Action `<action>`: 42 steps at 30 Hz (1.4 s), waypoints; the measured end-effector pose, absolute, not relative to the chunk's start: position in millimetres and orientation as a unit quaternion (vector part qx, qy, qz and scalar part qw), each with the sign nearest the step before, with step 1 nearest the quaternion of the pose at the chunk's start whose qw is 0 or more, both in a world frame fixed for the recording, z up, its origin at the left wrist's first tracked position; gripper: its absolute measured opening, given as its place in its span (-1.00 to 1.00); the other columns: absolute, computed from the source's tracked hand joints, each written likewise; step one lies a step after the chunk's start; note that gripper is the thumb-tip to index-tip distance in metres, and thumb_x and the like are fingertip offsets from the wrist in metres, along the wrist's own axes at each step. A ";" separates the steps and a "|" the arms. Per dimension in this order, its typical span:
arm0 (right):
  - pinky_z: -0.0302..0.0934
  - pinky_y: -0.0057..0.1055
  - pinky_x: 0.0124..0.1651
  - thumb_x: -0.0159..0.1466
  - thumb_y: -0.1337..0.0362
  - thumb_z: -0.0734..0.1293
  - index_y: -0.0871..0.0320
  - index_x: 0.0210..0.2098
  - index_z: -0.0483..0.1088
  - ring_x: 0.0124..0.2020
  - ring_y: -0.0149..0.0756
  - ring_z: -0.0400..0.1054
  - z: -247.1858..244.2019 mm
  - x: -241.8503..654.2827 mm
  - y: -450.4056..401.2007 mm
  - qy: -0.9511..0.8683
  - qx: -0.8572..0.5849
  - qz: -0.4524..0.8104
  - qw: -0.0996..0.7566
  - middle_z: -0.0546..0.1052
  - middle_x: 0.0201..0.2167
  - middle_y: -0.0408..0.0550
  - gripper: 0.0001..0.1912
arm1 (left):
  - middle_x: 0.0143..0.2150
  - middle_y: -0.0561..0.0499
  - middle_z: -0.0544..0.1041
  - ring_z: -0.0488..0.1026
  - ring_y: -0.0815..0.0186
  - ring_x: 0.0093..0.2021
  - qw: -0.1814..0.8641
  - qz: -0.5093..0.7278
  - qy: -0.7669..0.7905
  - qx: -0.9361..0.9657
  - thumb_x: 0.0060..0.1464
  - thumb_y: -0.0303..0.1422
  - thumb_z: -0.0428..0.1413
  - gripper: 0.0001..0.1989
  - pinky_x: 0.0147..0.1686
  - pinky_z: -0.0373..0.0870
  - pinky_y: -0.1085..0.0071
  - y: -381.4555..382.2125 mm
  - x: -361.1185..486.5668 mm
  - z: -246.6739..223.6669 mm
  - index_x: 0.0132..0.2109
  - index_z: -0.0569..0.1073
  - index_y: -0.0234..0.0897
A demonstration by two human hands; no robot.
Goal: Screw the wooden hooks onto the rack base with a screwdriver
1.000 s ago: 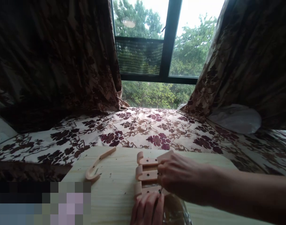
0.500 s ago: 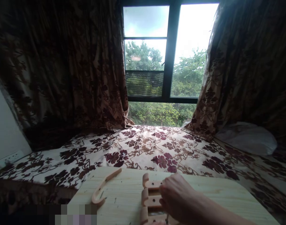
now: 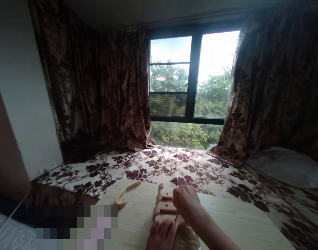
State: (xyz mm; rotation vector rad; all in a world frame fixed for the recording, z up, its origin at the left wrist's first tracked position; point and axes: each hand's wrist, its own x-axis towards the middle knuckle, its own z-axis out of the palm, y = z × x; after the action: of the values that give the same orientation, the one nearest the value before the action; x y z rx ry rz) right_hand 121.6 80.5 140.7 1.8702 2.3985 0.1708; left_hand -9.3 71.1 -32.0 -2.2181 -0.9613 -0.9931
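Note:
Several curved pale wooden hooks (image 3: 167, 207) with dark screw holes lie side by side on a light wooden board (image 3: 226, 217). My right hand (image 3: 187, 202) is closed in a fist over their right ends. A thin metal shaft (image 3: 176, 218) shows below that fist; the rest of this tool is hidden in the hand. My left hand (image 3: 162, 233) lies lower down, its bent fingers pressing on the nearest hook. A loose wooden hook (image 3: 121, 197) rests apart, to the left. Under my right forearm is a shiny brown thing (image 3: 188, 239) that I cannot make out.
Small dark bits lie on the board near the loose hook. Behind the board spreads a flowered cloth (image 3: 159, 163) up to the window (image 3: 194, 80), with curtains (image 3: 122, 93) on both sides. A white bag (image 3: 286, 166) sits at right. The lower left is pixelated.
The view has tilted up and shifted left. More of my left hand now shows on the nearest hook, and the shiny brown thing has come into view. My right fist stays over the hooks.

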 end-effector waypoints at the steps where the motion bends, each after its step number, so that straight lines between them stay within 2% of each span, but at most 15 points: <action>1: 0.32 -0.24 -0.18 0.30 0.22 0.27 0.24 -0.13 0.39 -0.22 -0.28 0.40 140.0 122.1 79.4 0.787 0.613 0.056 0.046 0.47 -0.18 -0.01 -0.77 | -0.13 0.04 0.53 0.49 0.28 -0.17 0.252 -0.364 -0.341 -0.829 -0.01 -0.32 0.15 -0.58 -0.16 0.43 0.42 71.6 -10.5 -31.7 0.05 0.37 -0.13; 3: 0.32 -0.22 -0.17 0.30 0.21 0.27 0.23 -0.08 0.37 -0.19 -0.26 0.39 138.3 122.6 77.9 0.787 0.613 0.055 0.043 0.46 -0.13 0.00 -0.74 | -0.14 -0.01 0.51 0.47 0.24 -0.17 0.233 -0.368 -0.330 -0.837 -0.11 -0.05 0.15 -0.43 -0.16 0.43 0.38 69.4 -11.7 -30.3 0.05 0.37 -0.20; 5: 0.32 -0.21 -0.16 0.30 0.21 0.28 0.22 -0.07 0.36 -0.18 -0.25 0.39 137.3 122.6 76.6 0.787 0.613 0.054 0.040 0.45 -0.12 0.00 -0.73 | -0.10 -0.05 0.47 0.44 0.20 -0.12 0.211 -0.367 -0.338 -0.840 -0.19 0.05 0.15 -0.30 -0.11 0.41 0.31 63.2 -10.4 -27.5 0.07 0.35 -0.23; 9: 0.31 -0.22 -0.15 0.29 0.21 0.29 0.22 -0.08 0.37 -0.16 -0.24 0.38 138.4 124.4 73.0 0.787 0.613 0.055 0.035 0.45 -0.12 0.01 -0.74 | -0.04 -0.08 0.41 0.37 0.15 -0.05 0.171 -0.365 -0.374 -0.835 -0.17 -0.01 0.17 -0.32 -0.02 0.35 0.23 47.5 -3.5 -20.0 0.08 0.32 -0.22; 16: 0.31 -0.20 -0.15 0.30 0.20 0.27 0.20 -0.02 0.34 -0.15 -0.24 0.38 135.8 125.3 76.5 0.779 0.623 0.055 0.032 0.42 -0.06 0.03 -0.69 | -0.06 -0.06 0.40 0.37 0.15 -0.07 0.138 -0.359 -0.371 -0.845 -0.20 -0.03 0.20 -0.31 -0.03 0.35 0.20 43.7 -3.8 -14.1 0.07 0.30 -0.22; 20: 0.32 -0.22 -0.16 0.30 0.21 0.27 0.21 -0.06 0.36 -0.19 -0.26 0.39 131.9 121.9 81.4 0.775 0.626 0.069 0.043 0.45 -0.11 0.01 -0.73 | -0.06 -0.06 0.42 0.38 0.16 -0.08 0.149 -0.372 -0.345 -0.849 -0.17 0.03 0.19 -0.29 -0.04 0.36 0.23 53.3 -6.1 -23.3 0.09 0.29 -0.23; 26: 0.32 -0.24 -0.17 0.31 0.21 0.26 0.22 -0.16 0.40 -0.23 -0.30 0.40 130.1 127.9 78.5 0.781 0.615 0.095 0.059 0.48 -0.20 -0.03 -0.79 | -0.06 -0.13 0.41 0.36 0.12 -0.06 0.165 -0.401 -0.332 -0.838 -0.05 0.14 0.04 -0.27 -0.06 0.34 0.18 66.7 -3.0 -48.0 0.12 0.27 -0.28; 33: 0.29 -0.32 -0.27 0.32 0.25 0.24 0.26 -0.28 0.44 -0.35 -0.34 0.41 136.1 132.1 72.4 0.804 0.584 0.088 0.062 0.51 -0.35 -0.06 -0.79 | 0.02 -0.14 0.37 0.31 0.10 0.02 0.151 -0.359 -0.326 -0.861 -0.07 0.08 0.11 -0.23 0.02 0.29 0.18 60.3 -8.3 -38.6 0.19 0.19 -0.29; 37: 0.07 -0.42 -0.45 0.27 0.34 0.23 0.24 -0.36 0.49 -0.43 -0.32 0.41 142.4 143.1 73.6 0.852 0.516 0.070 0.052 0.55 -0.45 0.03 -0.80 | 0.02 -0.17 0.38 0.32 0.08 0.01 0.161 -0.346 -0.333 -0.862 -0.08 0.06 0.13 -0.21 -0.02 0.32 0.16 57.9 -7.4 -28.0 0.19 0.20 -0.33; 39: -0.04 -0.42 -0.51 0.19 0.37 0.26 0.20 -0.35 0.50 -0.46 -0.34 0.39 147.5 150.2 75.9 0.875 0.477 0.059 0.059 0.55 -0.46 0.00 -0.84 | -0.03 -0.13 0.42 0.35 0.15 -0.04 0.208 -0.334 -0.319 -0.862 0.04 -0.08 0.08 -0.39 -0.07 0.35 0.26 59.4 -7.8 -22.1 0.15 0.26 -0.34; 41: -0.11 -0.42 -0.54 0.13 0.41 0.26 0.19 -0.36 0.50 -0.49 -0.35 0.36 153.6 154.0 78.7 0.889 0.449 0.049 0.074 0.55 -0.47 0.00 -0.84 | -0.09 -0.05 0.47 0.38 0.25 -0.08 0.268 -0.329 -0.309 -0.851 0.12 -0.37 0.00 -0.63 -0.10 0.34 0.37 62.4 -9.2 -17.3 0.09 0.32 -0.32; 42: -0.14 -0.43 -0.56 0.11 0.43 0.26 0.20 -0.37 0.50 -0.50 -0.36 0.34 156.8 154.2 80.1 0.893 0.439 0.045 0.084 0.55 -0.47 0.01 -0.83 | -0.11 -0.03 0.48 0.39 0.29 -0.10 0.290 -0.326 -0.306 -0.846 0.11 -0.49 -0.05 -0.64 -0.11 0.33 0.40 64.2 -10.0 -15.6 0.07 0.34 -0.30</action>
State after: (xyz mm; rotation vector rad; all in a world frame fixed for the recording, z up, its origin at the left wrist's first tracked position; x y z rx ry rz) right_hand 154.2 80.1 156.8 1.3095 2.6661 0.1351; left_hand -10.0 64.2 -15.6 -2.2572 -0.8157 -0.8707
